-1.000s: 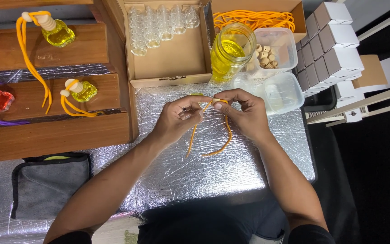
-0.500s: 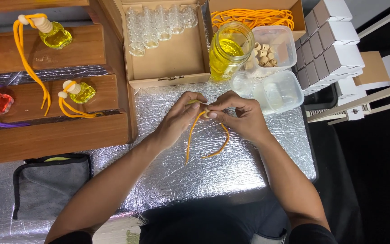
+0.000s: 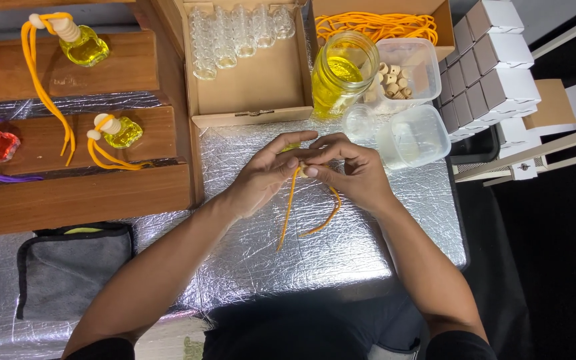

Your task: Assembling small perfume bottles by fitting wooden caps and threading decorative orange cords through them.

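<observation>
Left hand [image 3: 261, 177] and right hand [image 3: 358, 173] are meeting fingertip to fingertip, both pinching an orange cord [image 3: 291, 203] over the foil tabletop [image 3: 248, 260]; loose ends are hanging below the hands. Jar of yellow liquid [image 3: 341, 70] is sitting just beyond the right hand, within reach.

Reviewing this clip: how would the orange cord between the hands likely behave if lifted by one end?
The orange cord is probably floppy: its loose ends droop and curve below the left hand and right hand. It likely weighs very little, being thin. It would hardly roll or slide on the crinkled foil table cover.
</observation>
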